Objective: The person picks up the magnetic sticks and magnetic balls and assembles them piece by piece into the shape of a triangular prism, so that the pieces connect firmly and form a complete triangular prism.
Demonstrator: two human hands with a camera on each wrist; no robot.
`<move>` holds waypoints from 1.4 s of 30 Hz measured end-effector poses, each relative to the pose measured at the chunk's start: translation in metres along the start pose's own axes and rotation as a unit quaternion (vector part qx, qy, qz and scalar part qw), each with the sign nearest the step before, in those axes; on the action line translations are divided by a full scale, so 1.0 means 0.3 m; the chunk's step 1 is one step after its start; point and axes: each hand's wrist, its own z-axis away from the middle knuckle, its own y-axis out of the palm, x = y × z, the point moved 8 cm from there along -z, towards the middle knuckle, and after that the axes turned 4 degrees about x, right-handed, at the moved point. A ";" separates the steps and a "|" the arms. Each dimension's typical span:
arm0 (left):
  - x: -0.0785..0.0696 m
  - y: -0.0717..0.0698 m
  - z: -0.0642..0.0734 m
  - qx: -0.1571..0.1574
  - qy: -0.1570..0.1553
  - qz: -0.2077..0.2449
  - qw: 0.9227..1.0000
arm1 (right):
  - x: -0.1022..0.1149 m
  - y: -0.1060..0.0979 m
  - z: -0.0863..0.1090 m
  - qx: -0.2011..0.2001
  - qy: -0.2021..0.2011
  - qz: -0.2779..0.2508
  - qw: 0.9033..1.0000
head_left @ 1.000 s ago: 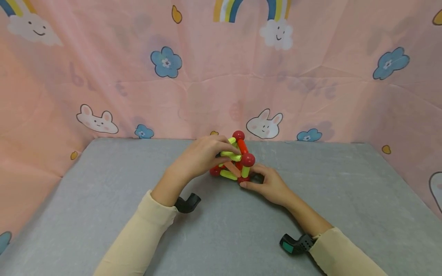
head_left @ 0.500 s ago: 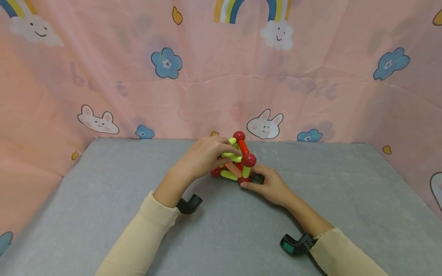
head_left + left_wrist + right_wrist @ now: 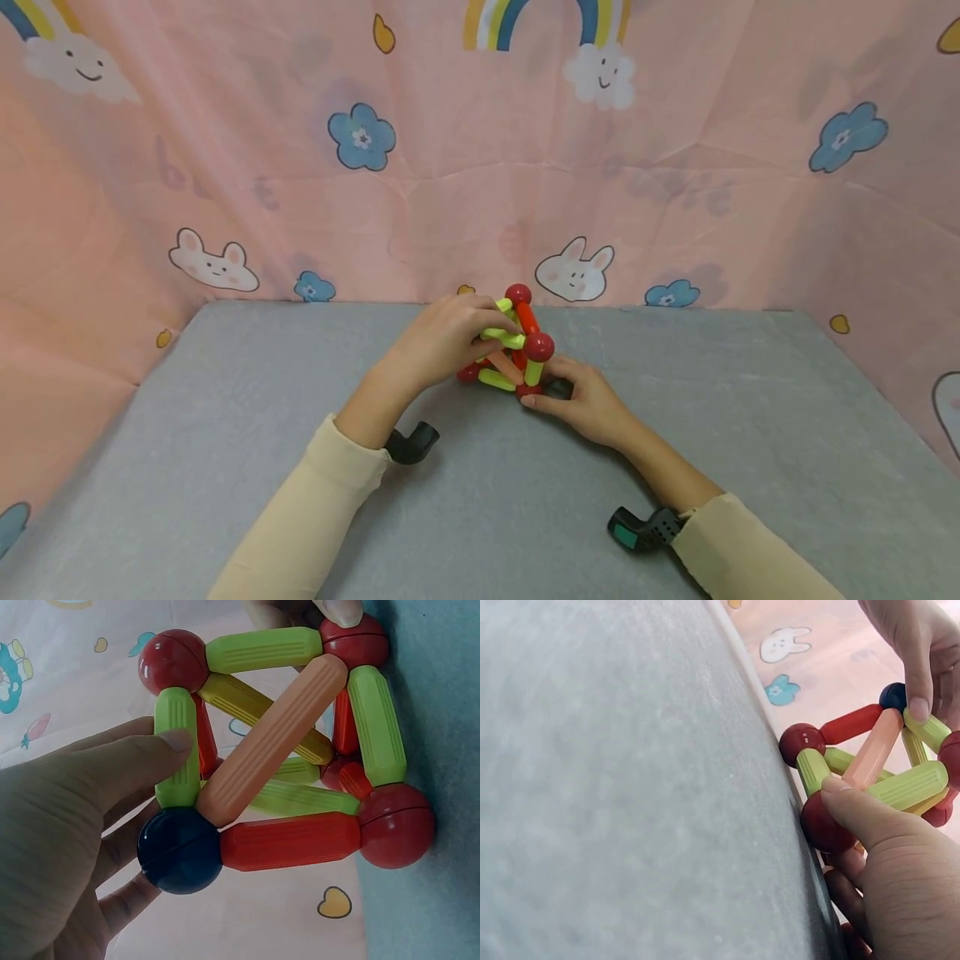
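Note:
A boxy frame of magnetic sticks and balls (image 3: 538, 347) stands on the grey table between the hands. Its balls are red except for one dark blue ball (image 3: 180, 851); its sticks are light green, red, yellow and peach. The peach stick (image 3: 274, 742) runs diagonally across one face. My left hand (image 3: 446, 342) pinches a light green stick (image 3: 177, 712) at the frame's top, thumb on its near side, beside the blue ball. Low on the right, my right hand (image 3: 588, 404) grips a bottom red corner ball (image 3: 823, 825), its thumb over it. Part of the frame is hidden behind the left hand.
The grey tabletop (image 3: 480, 517) extends in front of and to both sides of the frame. Close behind it hangs a pink printed cloth (image 3: 450, 208). Each wrist carries a black camera mount, such as the right one (image 3: 645, 529).

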 end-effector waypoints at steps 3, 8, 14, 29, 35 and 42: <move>0.012 -0.003 0.002 -0.001 -0.010 0.013 1.000 | -0.001 0.000 -0.003 0.000 -0.001 0.002 1.000; 0.051 -0.008 0.009 -0.006 -0.043 0.021 0.999 | 0.000 -0.008 -0.011 -0.018 0.003 0.015 1.000; 0.086 -0.007 0.020 -0.009 -0.078 0.039 0.996 | -0.013 -0.020 -0.010 -0.052 0.023 0.033 0.998; 0.195 0.023 0.055 -0.095 -0.260 0.154 0.949 | 0.039 0.027 0.015 0.021 -0.047 0.050 0.997; 0.216 0.086 0.050 -0.055 -0.255 0.289 0.921 | 0.021 0.022 0.012 -0.009 -0.006 -0.019 1.000; 0.157 0.149 0.025 0.054 -0.183 0.298 0.935 | -0.043 -0.063 0.024 -0.145 0.073 0.030 0.986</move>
